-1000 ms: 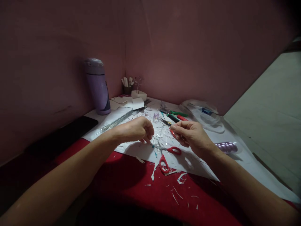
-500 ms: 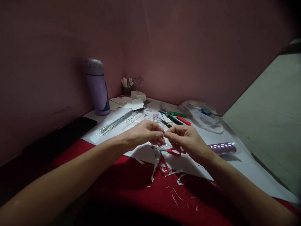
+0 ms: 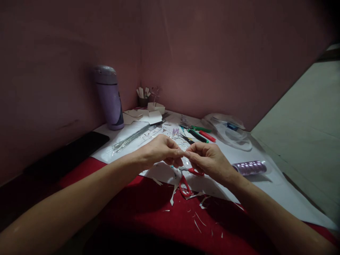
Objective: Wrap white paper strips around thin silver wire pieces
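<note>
My left hand [image 3: 164,150] and my right hand [image 3: 208,159] meet fingertip to fingertip above the white sheet. Both are closed in a pinch. Whatever lies between the fingers is too small to make out. Just below them rest red-handled scissors [image 3: 185,186], partly covered by my right hand. Behind the fingers lie black-bladed scissors [image 3: 188,139] and a small cluster of purple pieces [image 3: 175,132]. Thin scraps surround them on the sheet.
A purple tumbler [image 3: 110,99] stands at the left, near a black flat object [image 3: 71,152]. Thin wires [image 3: 130,138] lie in a bundle. At the right are green-handled pliers [image 3: 198,136], a red tool [image 3: 207,136], a plastic bag [image 3: 228,131] and a purple spool [image 3: 250,168]. Red cloth [image 3: 148,212] covers the front.
My right hand has shifted slightly left and down, and my left fingertips have moved a little. Both hands keep their pinch. The things on the table stay where they were.
</note>
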The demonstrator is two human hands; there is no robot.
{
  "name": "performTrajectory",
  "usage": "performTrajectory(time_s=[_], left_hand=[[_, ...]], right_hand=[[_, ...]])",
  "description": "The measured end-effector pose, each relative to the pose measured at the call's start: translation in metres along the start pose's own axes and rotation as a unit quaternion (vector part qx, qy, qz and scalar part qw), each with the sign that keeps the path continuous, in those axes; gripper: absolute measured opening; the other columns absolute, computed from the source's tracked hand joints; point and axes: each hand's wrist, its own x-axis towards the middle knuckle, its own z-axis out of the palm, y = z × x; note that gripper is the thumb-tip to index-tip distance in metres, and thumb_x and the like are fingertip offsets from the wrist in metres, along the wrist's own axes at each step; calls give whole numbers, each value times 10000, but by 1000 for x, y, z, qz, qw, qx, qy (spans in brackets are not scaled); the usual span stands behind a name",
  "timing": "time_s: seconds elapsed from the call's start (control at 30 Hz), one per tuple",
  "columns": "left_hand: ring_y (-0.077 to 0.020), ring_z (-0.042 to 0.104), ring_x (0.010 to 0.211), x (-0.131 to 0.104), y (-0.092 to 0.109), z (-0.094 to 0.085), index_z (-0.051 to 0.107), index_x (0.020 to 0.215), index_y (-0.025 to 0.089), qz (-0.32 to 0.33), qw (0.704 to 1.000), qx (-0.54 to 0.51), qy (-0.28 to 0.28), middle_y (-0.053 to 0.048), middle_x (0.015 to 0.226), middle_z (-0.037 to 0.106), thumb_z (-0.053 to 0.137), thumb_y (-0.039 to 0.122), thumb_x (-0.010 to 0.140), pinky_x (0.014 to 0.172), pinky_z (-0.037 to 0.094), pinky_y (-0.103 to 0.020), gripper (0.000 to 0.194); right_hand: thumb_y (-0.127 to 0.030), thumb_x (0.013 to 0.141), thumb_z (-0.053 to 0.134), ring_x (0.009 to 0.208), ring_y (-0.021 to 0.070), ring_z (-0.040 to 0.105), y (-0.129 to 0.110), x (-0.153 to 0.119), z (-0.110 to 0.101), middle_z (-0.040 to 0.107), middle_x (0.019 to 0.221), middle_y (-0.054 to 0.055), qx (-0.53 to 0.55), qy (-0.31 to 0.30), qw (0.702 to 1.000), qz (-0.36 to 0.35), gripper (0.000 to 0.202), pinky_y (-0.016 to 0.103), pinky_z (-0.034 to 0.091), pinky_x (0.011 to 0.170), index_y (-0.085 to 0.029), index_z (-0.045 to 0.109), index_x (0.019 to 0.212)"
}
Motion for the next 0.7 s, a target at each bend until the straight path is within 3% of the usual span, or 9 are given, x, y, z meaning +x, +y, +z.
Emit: performTrajectory(time_s=[0.27,0.43,0.7], left_hand=[[-103,548,517,1,1,2,620,612,106,3,1000,-12,1,-41,575,632,616,249,723,556,411,-243,181],[-93,528,496,2,2,3,612,598,105,-7,1000,-15,14,-29,555,618,606,206,710,548,404,-238,151],[-93,531,495,2,1,3,619,604,105,2,1000,-13,7,-27,551,616,614,216,711,541,396,-234,155]], right_hand=[[-355,785,590,329,51,360,0,0,-2,468,405,-55,28,-19,999,13,245,176,260,327,-157,557,644],[-435,816,516,320,63,399,-2,1,-4,510,446,-35,48,-6,998,29,307,177,246,305,-156,579,703],[-353,728,652,330,47,384,-6,0,-3,504,409,-42,30,-4,998,61,238,166,252,325,-156,561,629]])
